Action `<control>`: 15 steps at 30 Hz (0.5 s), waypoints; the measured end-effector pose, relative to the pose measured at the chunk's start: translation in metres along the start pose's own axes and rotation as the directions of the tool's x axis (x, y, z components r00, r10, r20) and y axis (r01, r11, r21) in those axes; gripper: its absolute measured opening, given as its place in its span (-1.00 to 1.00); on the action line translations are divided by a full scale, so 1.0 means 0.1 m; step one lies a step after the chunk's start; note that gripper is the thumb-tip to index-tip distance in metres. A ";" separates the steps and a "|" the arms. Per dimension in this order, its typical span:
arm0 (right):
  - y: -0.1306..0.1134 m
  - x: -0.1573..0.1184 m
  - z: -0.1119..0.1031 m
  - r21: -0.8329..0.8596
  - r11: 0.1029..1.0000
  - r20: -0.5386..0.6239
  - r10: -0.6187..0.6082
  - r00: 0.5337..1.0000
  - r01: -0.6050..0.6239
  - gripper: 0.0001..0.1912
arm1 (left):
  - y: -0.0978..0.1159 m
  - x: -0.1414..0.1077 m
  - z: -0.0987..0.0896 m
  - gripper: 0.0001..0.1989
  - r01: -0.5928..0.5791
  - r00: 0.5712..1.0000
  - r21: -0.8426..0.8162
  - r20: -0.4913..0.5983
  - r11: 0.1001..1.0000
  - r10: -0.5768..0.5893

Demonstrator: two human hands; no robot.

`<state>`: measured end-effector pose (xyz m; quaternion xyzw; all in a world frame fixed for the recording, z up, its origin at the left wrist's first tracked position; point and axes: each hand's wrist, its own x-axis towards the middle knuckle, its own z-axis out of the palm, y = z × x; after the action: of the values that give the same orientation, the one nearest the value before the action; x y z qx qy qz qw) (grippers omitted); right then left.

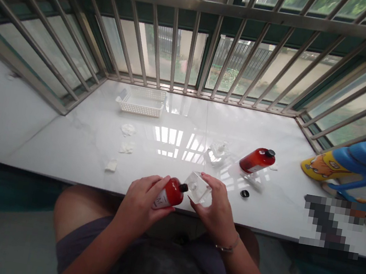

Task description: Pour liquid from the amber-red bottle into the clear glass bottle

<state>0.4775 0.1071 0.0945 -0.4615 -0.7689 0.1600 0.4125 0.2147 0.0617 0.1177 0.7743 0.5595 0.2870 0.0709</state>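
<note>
My left hand (145, 197) is wrapped round a red bottle (174, 190) with a white label, tilted so its black neck points right. My right hand (218, 206) grips a clear square container (196, 188). The bottle's neck is close to the container's near face; whether they touch I cannot tell. Both are held over the front edge of the white counter (83, 148). Beyond my right hand stands a second red bottle (252, 160) with a black top. A small black cap (244, 193) lies nearer to me on the counter.
A white plastic basket (140, 109) sits at the back left. Crumpled white tissues (127, 147) lie left of centre. Another clear object (218, 153) rests by the second bottle. At the right is a blue and yellow flask (340, 163). Metal window bars (191, 54) close off the back.
</note>
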 end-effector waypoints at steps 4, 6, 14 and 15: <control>-0.01 0.01 -0.02 -0.004 1.000 -0.009 -0.011 1.000 0.011 -0.20 | 0.02 0.02 -0.02 -0.14 -0.004 1.000 0.012 0.012 1.000 0.004; -0.02 0.02 -0.03 -0.007 1.000 -0.007 -0.010 1.000 0.010 -0.20 | 0.02 0.03 -0.02 -0.14 -0.002 1.000 0.010 0.014 1.000 0.002; -0.02 0.02 -0.05 -0.005 1.000 -0.009 0.002 1.000 -0.002 -0.20 | 0.01 0.03 -0.01 -0.18 0.074 0.997 -0.111 0.012 0.991 -0.073; -0.02 0.02 -0.05 -0.004 1.000 -0.011 0.003 1.000 -0.003 -0.21 | -0.01 0.03 -0.02 -0.19 0.087 0.996 -0.132 0.017 0.987 -0.085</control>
<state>0.4797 0.1073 0.0992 -0.4645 -0.7662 0.1567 0.4155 0.2137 0.0644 0.1204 0.7446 0.5716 0.3160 0.1378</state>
